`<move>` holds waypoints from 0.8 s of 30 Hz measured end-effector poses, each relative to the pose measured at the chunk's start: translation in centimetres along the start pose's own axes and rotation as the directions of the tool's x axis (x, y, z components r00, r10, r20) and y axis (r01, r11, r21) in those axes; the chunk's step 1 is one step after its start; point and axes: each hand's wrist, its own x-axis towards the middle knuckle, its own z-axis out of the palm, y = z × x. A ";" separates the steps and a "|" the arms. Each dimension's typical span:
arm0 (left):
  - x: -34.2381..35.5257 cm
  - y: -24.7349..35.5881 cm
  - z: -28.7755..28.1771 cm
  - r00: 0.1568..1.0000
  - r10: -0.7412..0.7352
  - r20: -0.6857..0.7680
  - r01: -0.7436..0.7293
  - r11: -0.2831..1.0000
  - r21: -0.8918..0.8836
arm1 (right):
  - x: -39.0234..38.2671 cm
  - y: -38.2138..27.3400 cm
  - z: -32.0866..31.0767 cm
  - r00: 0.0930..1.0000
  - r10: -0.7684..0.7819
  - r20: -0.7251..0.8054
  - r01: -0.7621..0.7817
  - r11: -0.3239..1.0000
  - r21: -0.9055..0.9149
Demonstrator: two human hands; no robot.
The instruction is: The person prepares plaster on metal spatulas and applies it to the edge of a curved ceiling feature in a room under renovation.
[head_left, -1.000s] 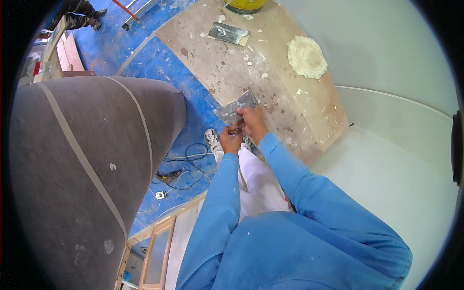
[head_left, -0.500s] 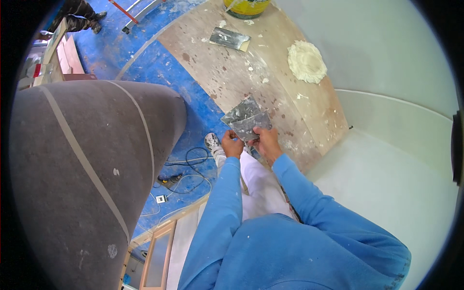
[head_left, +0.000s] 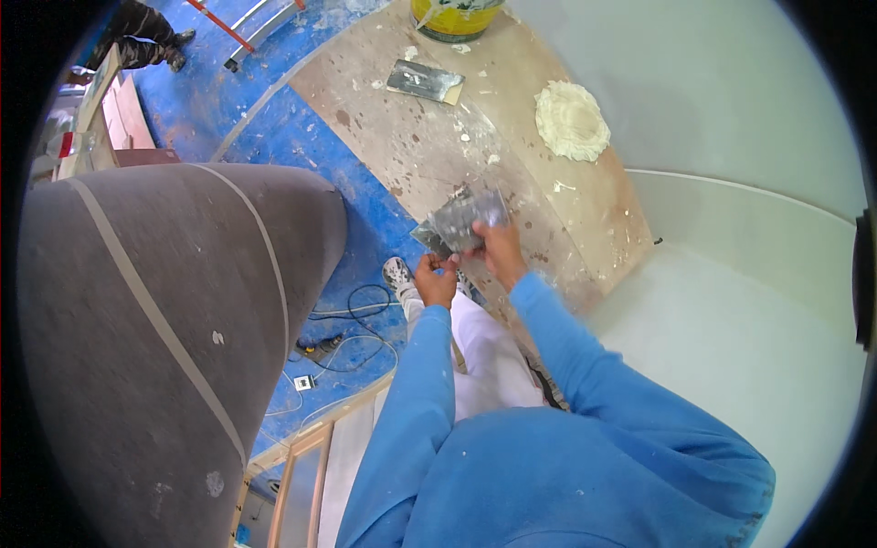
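My right hand is closed round a grey, flat-bladed putty knife, smeared with filler and blurred by motion. Under and behind it lies a second, darker putty knife, pinched by the fingers of my left hand. The two blades overlap, the right one on top, and the handles are mostly hidden by my fingers. Both hands are just off the near edge of a spattered wooden board. On that board rest a wide scraper blade and a round mound of cream filler.
A yellow bucket stands at the board's far end. To my left bulges a large grey rounded form with pale strips. Cables lie on the blue floor. A pale curved wall is at right. Another person's legs show far left.
My right hand has moved the upper putty knife up and left across the lower one, its blade now tilted more upright. My left hand has shifted only slightly. The view has moved a little.
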 end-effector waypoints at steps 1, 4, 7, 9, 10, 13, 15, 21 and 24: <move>-0.3 0.4 0.1 1.000 -0.011 0.000 0.011 1.000 -0.022 | -1.5 0.0 -0.5 0.999 -0.040 -0.011 0.040 0.999 0.007; -0.1 2.0 -0.3 0.998 0.002 0.060 -0.001 1.000 -0.012 | 2.6 -1.6 -0.6 1.000 0.016 0.001 -0.016 1.000 0.020; 0.8 0.1 -0.2 0.997 0.010 0.071 -0.011 1.000 0.022 | 1.3 -1.4 -0.2 1.000 0.016 0.020 -0.016 1.000 0.002; 0.7 -2.3 0.1 0.999 0.025 0.041 -0.024 1.000 -0.004 | -3.1 0.2 0.0 0.999 0.038 0.028 -0.037 0.998 -0.044; 0.5 -2.1 0.4 0.994 0.095 0.050 -0.081 0.969 -0.231 | -3.4 0.7 -0.1 0.998 0.068 0.005 -0.068 0.997 -0.034; 0.0 0.4 0.0 0.996 0.025 0.085 -0.017 0.996 -0.093 | -3.2 1.9 0.0 0.986 0.153 -0.061 -0.154 0.988 -0.012; -0.9 -0.3 0.2 0.995 0.001 0.098 0.011 0.992 -0.123 | -1.7 0.1 1.2 0.980 0.191 -0.061 -0.194 0.980 -0.048; 0.1 -1.3 0.9 0.993 0.115 0.029 -0.114 0.993 -0.036 | -0.6 2.0 0.5 0.999 0.030 -0.013 -0.031 0.995 -0.094; -0.1 1.2 0.8 0.995 0.089 -0.033 -0.090 0.996 -0.008 | 2.4 1.8 -0.5 0.998 0.059 0.024 -0.057 0.996 -0.075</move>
